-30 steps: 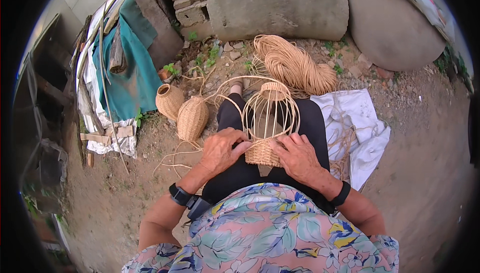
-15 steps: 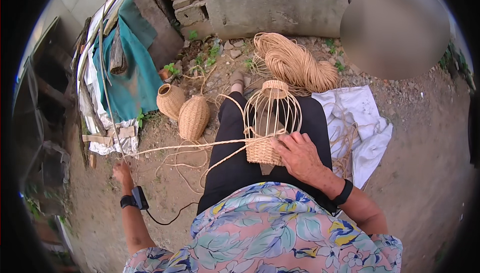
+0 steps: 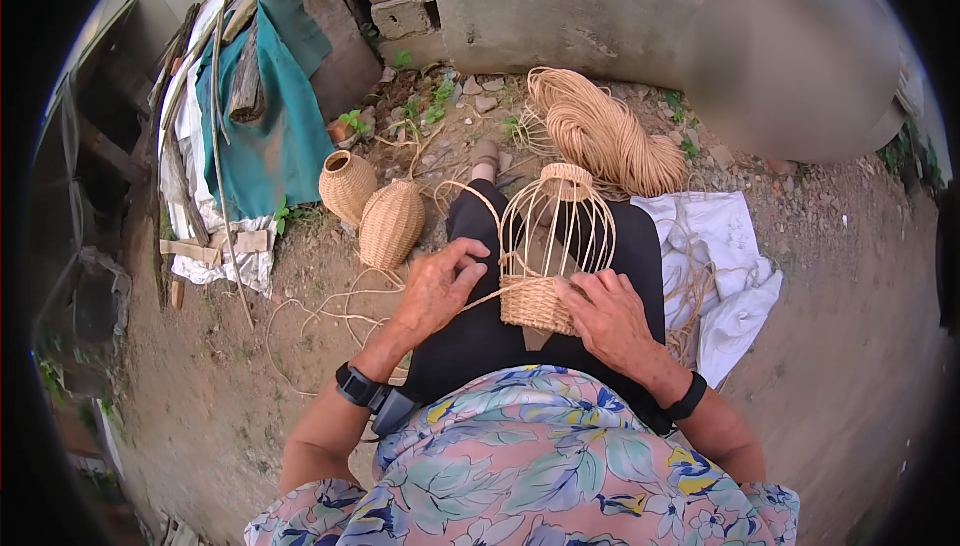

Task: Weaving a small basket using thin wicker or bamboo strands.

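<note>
Half-woven basket (image 3: 538, 304) is held over the lap, between the thighs, bare ribs (image 3: 533, 231) running up to the neck ring (image 3: 566, 182). Right hand (image 3: 606, 316) is curled onto the right side of the woven wall. Left hand (image 3: 436, 286) is half-curled at left, thumb and forefinger apart; whether the cord (image 3: 486, 300) is pinched by other fingers can't be told. Judgement: cord should be kept evenly taut, each row pressed snug, ribs not pulled out of spacing.
</note>
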